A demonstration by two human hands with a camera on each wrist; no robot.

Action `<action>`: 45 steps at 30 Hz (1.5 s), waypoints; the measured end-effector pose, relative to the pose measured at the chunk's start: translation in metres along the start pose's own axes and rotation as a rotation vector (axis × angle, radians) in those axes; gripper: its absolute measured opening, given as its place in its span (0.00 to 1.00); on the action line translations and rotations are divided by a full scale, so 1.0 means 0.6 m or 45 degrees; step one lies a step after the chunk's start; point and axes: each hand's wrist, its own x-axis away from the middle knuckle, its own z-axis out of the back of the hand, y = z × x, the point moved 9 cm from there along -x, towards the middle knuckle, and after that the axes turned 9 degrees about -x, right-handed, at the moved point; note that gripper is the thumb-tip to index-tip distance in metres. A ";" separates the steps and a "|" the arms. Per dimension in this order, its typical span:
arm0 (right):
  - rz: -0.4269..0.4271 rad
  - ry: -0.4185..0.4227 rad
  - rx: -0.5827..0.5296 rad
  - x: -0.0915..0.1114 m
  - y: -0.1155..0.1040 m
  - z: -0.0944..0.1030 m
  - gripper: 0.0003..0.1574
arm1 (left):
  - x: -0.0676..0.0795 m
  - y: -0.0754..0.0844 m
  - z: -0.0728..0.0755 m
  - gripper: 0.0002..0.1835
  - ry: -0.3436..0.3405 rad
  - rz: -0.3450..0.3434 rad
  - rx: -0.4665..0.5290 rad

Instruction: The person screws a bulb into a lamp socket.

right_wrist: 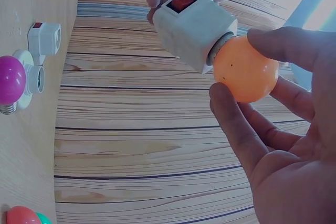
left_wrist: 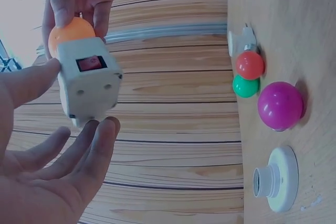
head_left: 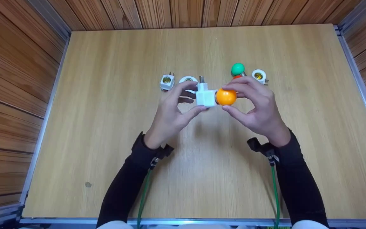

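1. Orange bulb (head_left: 226, 97) at socket mouth, right hand (head_left: 260, 109) pinching: smooth globe could slip.
2. White switched plug-in socket (head_left: 205, 98), left hand (head_left: 169, 116) pinching, above table (head_left: 106, 127): may twist under torque.
3. Off-axis tilt might cross-thread.

Both forearms enter from the near edge in dark sleeves and angle inward. Your left forearm (head_left: 127, 179) slants up to the right, your right forearm (head_left: 299, 178) up to the left. Bare skin shows past each cuff. Left hand (head_left: 172, 113): raised, in a pinch grip, thumb on the near side, index finger opposite on the far side. Right hand (head_left: 260, 106): raised near your left, also pinching, thumb nearest you, index finger bent opposite; the right fingers (right_wrist: 239, 129) show spread in the right wrist view.
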 end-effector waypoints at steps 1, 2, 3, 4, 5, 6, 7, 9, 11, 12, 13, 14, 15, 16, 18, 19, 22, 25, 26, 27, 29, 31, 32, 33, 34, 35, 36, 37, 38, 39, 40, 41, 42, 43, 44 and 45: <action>-0.004 0.002 -0.003 0.000 0.001 0.000 0.30 | -0.001 0.001 -0.002 0.33 -0.007 -0.013 -0.013; -0.009 0.003 -0.006 0.001 0.003 0.000 0.30 | -0.001 0.002 -0.003 0.32 -0.015 -0.025 -0.024; -0.013 0.004 -0.010 0.001 0.004 0.000 0.30 | -0.002 0.003 -0.005 0.32 -0.026 -0.037 -0.037; -0.018 0.001 -0.011 0.002 0.006 0.000 0.30 | -0.002 0.004 -0.007 0.31 -0.035 -0.046 -0.050; -0.026 -0.001 -0.014 0.002 0.007 0.000 0.30 | -0.002 0.004 -0.008 0.30 -0.042 -0.053 -0.060; -0.031 -0.007 -0.017 0.003 0.009 0.000 0.30 | -0.002 0.004 -0.010 0.30 -0.051 -0.058 -0.076; -0.037 -0.014 -0.022 0.004 0.011 -0.001 0.30 | -0.002 0.003 -0.012 0.30 -0.062 -0.060 -0.094; -0.050 -0.035 -0.034 0.005 0.014 -0.004 0.30 | -0.002 0.002 -0.016 0.31 -0.089 -0.052 -0.134; -0.061 -0.060 -0.047 0.007 0.017 -0.008 0.31 | -0.001 -0.001 -0.020 0.31 -0.111 -0.042 -0.178; -0.066 -0.071 -0.053 0.007 0.018 -0.010 0.31 | 0.000 -0.003 -0.023 0.30 -0.123 -0.034 -0.203; -0.069 -0.080 -0.061 0.007 0.020 -0.012 0.32 | 0.000 -0.004 -0.025 0.30 -0.133 -0.028 -0.223; -0.071 -0.088 -0.069 0.007 0.020 -0.013 0.32 | 0.000 -0.006 -0.026 0.29 -0.140 -0.019 -0.240; -0.070 -0.095 -0.081 0.007 0.021 -0.013 0.32 | -0.001 -0.007 -0.027 0.28 -0.142 -0.012 -0.253; -0.072 -0.099 -0.098 0.007 0.023 -0.012 0.32 | -0.001 -0.009 -0.028 0.27 -0.145 -0.005 -0.261; -0.080 -0.094 -0.139 0.006 0.028 -0.007 0.30 | -0.001 -0.013 -0.028 0.26 -0.148 0.019 -0.267; -0.088 -0.083 -0.157 0.006 0.032 -0.002 0.29 | -0.002 -0.014 -0.028 0.26 -0.148 0.030 -0.266; -0.135 -0.006 -0.197 0.005 0.050 0.018 0.22 | -0.002 -0.020 -0.029 0.25 -0.151 0.059 -0.257; -0.200 0.083 -0.149 0.005 0.080 0.038 0.16 | -0.001 -0.025 -0.033 0.25 -0.162 0.082 -0.247; -0.225 0.101 -0.116 0.006 0.093 0.043 0.15 | 0.000 -0.027 -0.036 0.24 -0.170 0.089 -0.239; -0.253 0.113 -0.071 0.007 0.107 0.048 0.13 | 0.001 -0.030 -0.040 0.24 -0.180 0.097 -0.229; -0.323 0.123 0.011 0.010 0.140 0.055 0.13 | 0.004 -0.036 -0.049 0.24 -0.205 0.112 -0.203; -0.402 0.117 0.082 0.016 0.175 0.060 0.15 | 0.009 -0.042 -0.062 0.24 -0.239 0.125 -0.174; -0.445 0.114 0.110 0.021 0.192 0.062 0.15 | 0.012 -0.045 -0.070 0.25 -0.259 0.131 -0.158; -0.487 0.110 0.127 0.025 0.209 0.063 0.16 | 0.015 -0.047 -0.079 0.25 -0.283 0.136 -0.150; -0.528 0.100 0.141 0.030 0.224 0.064 0.16 | 0.019 -0.050 -0.090 0.25 -0.310 0.141 -0.145; -0.565 0.086 0.157 0.034 0.239 0.064 0.17 | 0.023 -0.051 -0.100 0.25 -0.337 0.143 -0.140; -0.594 0.068 0.174 0.038 0.251 0.063 0.18 | 0.027 -0.053 -0.112 0.25 -0.366 0.143 -0.134; -0.623 0.042 0.200 0.041 0.261 0.061 0.19 | 0.030 -0.054 -0.124 0.25 -0.397 0.144 -0.128; -0.647 0.015 0.216 0.043 0.270 0.060 0.19 | 0.034 -0.054 -0.136 0.25 -0.427 0.144 -0.125; -0.665 -0.017 0.232 0.044 0.276 0.057 0.20 | 0.037 -0.055 -0.148 0.25 -0.457 0.143 -0.127; -0.682 -0.052 0.251 0.044 0.282 0.055 0.21 | 0.040 -0.055 -0.159 0.25 -0.484 0.141 -0.125; -0.692 -0.090 0.270 0.042 0.286 0.052 0.22 | 0.042 -0.055 -0.169 0.25 -0.509 0.142 -0.121; -0.700 -0.128 0.284 0.040 0.290 0.048 0.23 | 0.044 -0.055 -0.179 0.25 -0.534 0.144 -0.125; -0.708 -0.170 0.301 0.038 0.292 0.045 0.24 | 0.047 -0.055 -0.189 0.25 -0.559 0.146 -0.135; -0.713 -0.208 0.310 0.036 0.296 0.042 0.25 | 0.049 -0.055 -0.198 0.25 -0.585 0.148 -0.150; -0.715 -0.249 0.324 0.034 0.299 0.038 0.25 | 0.051 -0.054 -0.208 0.25 -0.610 0.151 -0.165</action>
